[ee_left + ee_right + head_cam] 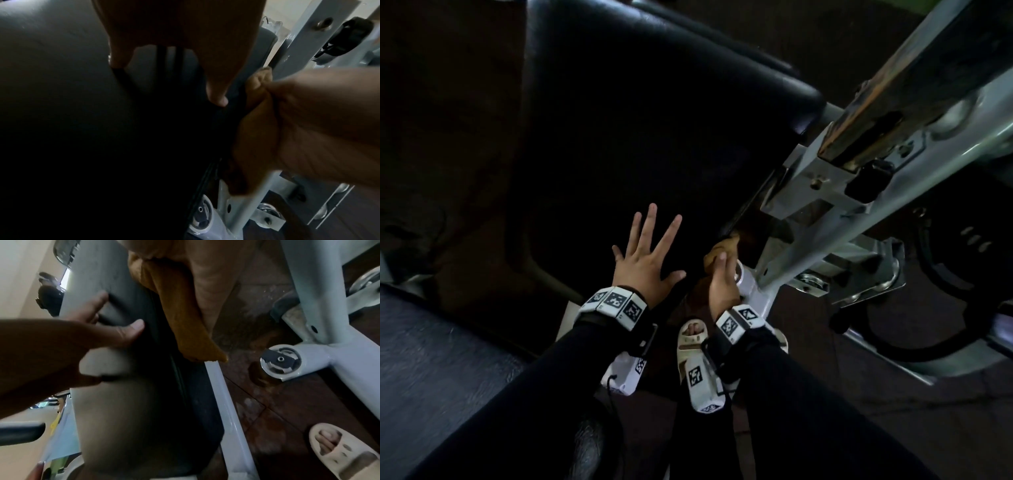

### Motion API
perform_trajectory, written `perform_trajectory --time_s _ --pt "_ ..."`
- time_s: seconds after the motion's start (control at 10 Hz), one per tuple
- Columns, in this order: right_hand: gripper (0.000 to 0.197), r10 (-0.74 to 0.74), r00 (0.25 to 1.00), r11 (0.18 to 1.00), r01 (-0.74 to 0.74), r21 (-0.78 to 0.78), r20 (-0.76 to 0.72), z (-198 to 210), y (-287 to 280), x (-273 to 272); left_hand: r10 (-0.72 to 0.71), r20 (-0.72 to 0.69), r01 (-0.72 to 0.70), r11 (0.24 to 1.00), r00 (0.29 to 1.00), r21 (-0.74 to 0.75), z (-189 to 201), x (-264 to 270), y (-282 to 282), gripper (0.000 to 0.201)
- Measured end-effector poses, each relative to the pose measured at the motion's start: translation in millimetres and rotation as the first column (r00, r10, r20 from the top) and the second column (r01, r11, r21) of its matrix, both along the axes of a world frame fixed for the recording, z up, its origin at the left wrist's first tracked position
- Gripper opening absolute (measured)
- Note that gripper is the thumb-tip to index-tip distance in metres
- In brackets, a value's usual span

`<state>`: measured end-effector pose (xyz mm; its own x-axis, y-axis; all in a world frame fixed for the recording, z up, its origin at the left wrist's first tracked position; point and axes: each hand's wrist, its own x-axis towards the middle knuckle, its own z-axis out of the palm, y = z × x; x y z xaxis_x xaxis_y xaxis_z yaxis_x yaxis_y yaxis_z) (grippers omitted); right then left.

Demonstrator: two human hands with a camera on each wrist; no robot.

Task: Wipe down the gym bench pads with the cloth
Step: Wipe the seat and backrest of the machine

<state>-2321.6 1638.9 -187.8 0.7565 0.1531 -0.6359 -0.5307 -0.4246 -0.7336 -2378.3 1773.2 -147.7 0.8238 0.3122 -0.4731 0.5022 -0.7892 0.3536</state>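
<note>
A black padded bench back [647, 113] slopes away from me in the head view. My left hand [649, 255] lies flat on its lower part with the fingers spread. My right hand [724, 279] grips a mustard-yellow cloth [719, 251] against the pad's right edge, beside the metal frame. In the right wrist view the cloth [180, 308] hangs down along the pad's side edge [164, 386], with the left hand [115, 335] pressed on the pad. The left wrist view shows the cloth [257, 129] bunched in the right hand [329, 126].
A grey steel frame [835, 219] with bolts and a tube end cap [279, 361] stands right of the pad. Another dark seat pad [438, 349] lies at lower left. My sandalled foot [693, 334] rests on the brown floor [267, 402] below the hands.
</note>
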Motion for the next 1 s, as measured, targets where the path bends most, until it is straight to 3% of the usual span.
perform_trajectory --time_s 0.1,0.2,0.3,0.4,0.5,0.6,0.7,0.8,0.9,1.0 --pt "0.045 -0.024 1.000 0.994 0.023 0.103 0.003 -2 1 -6 -0.052 -0.048 0.053 0.999 0.998 0.015 4 -5 11 0.108" --pt "0.051 -0.029 0.999 0.999 0.028 0.035 0.032 -1 -1 21 -0.054 -0.103 0.058 0.997 0.993 0.041 7 -7 19 0.116" --pt "0.064 -0.097 0.995 0.993 0.098 0.071 -0.024 7 2 50 -0.061 -0.134 0.064 0.998 0.989 0.011 10 -9 24 0.124" --pt "0.051 -0.203 0.979 0.973 0.201 0.112 0.011 10 5 54 -0.064 -0.136 0.060 0.998 0.989 -0.028 11 -8 25 0.129" --pt "0.046 -0.147 0.987 0.988 0.144 0.050 0.065 4 5 20 -0.055 -0.147 0.048 0.998 0.988 -0.050 11 -7 25 0.132" --pt "0.041 -0.119 0.990 0.989 0.125 0.074 -0.080 -13 5 -33 -0.048 -0.148 0.038 0.997 0.988 -0.068 10 -7 26 0.133" --pt "0.055 0.017 0.961 1.000 -0.021 -0.011 -0.275 -25 5 -83 -0.040 -0.144 0.028 0.996 0.989 -0.084 8 -7 26 0.133" --pt "0.061 -0.017 0.930 1.000 0.013 -0.014 -0.368 -30 8 -95 -0.034 -0.144 0.021 0.996 0.989 -0.090 6 -6 26 0.134" --pt "0.057 -0.098 0.944 0.994 0.107 0.012 -0.316 -28 10 -80 -0.033 -0.141 0.020 0.996 0.989 -0.091 7 -6 26 0.134" --pt "0.094 -0.177 0.950 0.976 0.202 0.077 -0.256 -31 12 -52 -0.039 -0.145 0.025 0.995 0.989 -0.100 8 -5 26 0.136"
